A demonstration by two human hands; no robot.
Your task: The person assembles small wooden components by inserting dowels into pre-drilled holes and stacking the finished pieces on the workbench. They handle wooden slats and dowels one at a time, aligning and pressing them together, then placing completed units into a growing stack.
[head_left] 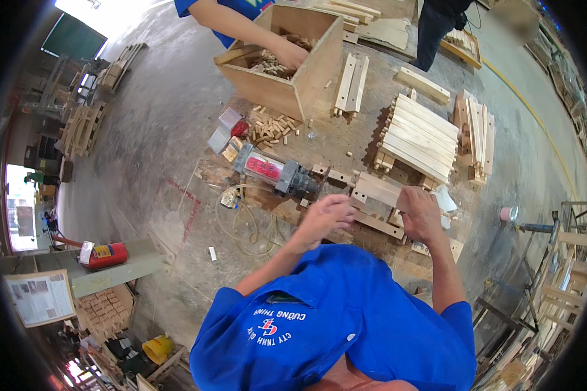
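While scanning past the grey-ended cylinder (pixel 264 167), note the left hand (pixel 326 219), loosely curled near the left end of the pale board (pixel 377 189); cannot tell if pinching anything. Judge the board, between both hands, stiff, light, scarcely slippery; grasp by its long edges. Find the right hand (pixel 422 212) bent at the right end; clamped or resting, cannot tell.
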